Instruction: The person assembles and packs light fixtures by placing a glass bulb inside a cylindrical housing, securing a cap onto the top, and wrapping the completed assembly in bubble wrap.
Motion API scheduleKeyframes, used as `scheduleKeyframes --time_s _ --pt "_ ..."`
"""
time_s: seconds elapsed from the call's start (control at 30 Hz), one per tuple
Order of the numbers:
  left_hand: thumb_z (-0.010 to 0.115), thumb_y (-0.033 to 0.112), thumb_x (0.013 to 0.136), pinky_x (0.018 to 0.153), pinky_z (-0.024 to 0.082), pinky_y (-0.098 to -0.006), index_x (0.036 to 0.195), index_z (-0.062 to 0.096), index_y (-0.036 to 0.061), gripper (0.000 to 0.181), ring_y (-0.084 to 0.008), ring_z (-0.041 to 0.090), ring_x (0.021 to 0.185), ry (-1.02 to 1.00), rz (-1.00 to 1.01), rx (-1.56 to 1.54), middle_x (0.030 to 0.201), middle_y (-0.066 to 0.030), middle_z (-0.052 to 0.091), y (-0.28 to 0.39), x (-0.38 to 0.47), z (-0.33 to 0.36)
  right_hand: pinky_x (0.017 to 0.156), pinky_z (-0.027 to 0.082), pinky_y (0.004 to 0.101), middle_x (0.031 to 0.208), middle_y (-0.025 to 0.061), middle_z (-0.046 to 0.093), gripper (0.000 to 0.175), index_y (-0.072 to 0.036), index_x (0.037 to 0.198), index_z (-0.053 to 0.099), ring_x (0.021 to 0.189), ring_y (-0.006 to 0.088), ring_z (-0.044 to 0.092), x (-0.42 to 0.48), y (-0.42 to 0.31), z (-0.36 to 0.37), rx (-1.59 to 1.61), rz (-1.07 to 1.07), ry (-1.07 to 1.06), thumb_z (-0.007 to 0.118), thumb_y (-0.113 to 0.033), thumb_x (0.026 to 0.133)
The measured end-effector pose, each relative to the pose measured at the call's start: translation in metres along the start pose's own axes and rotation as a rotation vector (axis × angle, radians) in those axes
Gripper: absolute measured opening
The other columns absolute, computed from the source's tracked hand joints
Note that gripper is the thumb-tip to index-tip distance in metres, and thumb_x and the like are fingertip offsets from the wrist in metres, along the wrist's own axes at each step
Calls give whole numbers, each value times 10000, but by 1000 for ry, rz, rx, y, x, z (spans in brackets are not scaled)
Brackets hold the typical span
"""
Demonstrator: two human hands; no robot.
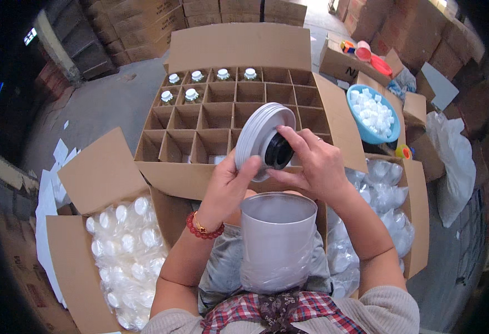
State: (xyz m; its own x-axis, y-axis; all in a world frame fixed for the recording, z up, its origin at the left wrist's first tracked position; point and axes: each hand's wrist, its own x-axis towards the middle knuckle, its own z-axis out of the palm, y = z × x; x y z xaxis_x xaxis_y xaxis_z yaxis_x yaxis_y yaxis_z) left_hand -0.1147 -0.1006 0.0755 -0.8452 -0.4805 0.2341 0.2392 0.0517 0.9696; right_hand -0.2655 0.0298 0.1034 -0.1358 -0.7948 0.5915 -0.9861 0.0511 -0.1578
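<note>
A white round lid with a ridged side (253, 135) is tilted in front of me, a black ring-shaped knob (278, 151) at its centre. My left hand (231, 179) grips the lid by its left side, thumb on the near face. Thumb and fingers of my right hand (317, 160) close around the knob from the right. Below them, a white cylindrical container (278, 242) stands upright on my lap with its top open. Clear plastic film wraps its lower part. Beyond my hands is a divided cardboard carton (177, 171) with several white-capped clear bottles (191, 95) in its far-left cells.
At lower left, an open box (67, 267) holds bagged white-capped bottles (127, 242). Another open box (417, 221) at right contains plastic-wrapped items (384, 188). A blue basin (374, 137) of white caps (371, 110) sits at upper right. Stacked cartons (144, 25) line the back.
</note>
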Motion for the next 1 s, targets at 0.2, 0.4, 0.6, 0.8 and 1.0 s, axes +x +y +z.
scheduleKeyframes --time_s 0.2,0.4,0.6,0.8,1.0 --pt "324 511 979 996 416 -322 1339 420 20 617 -191 513 1167 -28 -266 -667 1277 -112 521 18 29 -12 630 529 352 918 107 575 612 -109 1250 526 700 250 628 15 -6 0 81 -359 -59 725 -397 748" --pt "529 286 902 954 429 -377 1263 485 59 429 -192 536 1114 -227 941 435 1204 -98 552 43 27 -26 652 488 334 858 146 588 316 -12 1122 497 718 264 603 12 4 26 1168 465 -329 564 -169 857" --pt "352 537 960 999 415 -400 1303 451 52 602 -260 518 1174 243 195 -183 1261 -130 545 40 34 -19 648 501 360 920 159 563 683 -44 1342 402 713 296 601 26 -11 2 489 -40 -3 693 -297 779" --pt "716 366 684 944 424 -418 1213 518 91 628 -267 534 1106 133 716 600 1173 -131 543 48 23 -6 688 508 356 966 177 597 409 -32 1192 537 804 301 616 23 -9 22 723 -76 -102 606 -267 864" --pt "644 602 742 1047 355 -390 1269 485 44 784 -244 429 1261 110 603 92 1299 -145 486 66 18 -5 684 519 386 1026 190 596 639 -26 1296 447 788 312 632 33 -17 -3 517 70 -14 694 -339 796"
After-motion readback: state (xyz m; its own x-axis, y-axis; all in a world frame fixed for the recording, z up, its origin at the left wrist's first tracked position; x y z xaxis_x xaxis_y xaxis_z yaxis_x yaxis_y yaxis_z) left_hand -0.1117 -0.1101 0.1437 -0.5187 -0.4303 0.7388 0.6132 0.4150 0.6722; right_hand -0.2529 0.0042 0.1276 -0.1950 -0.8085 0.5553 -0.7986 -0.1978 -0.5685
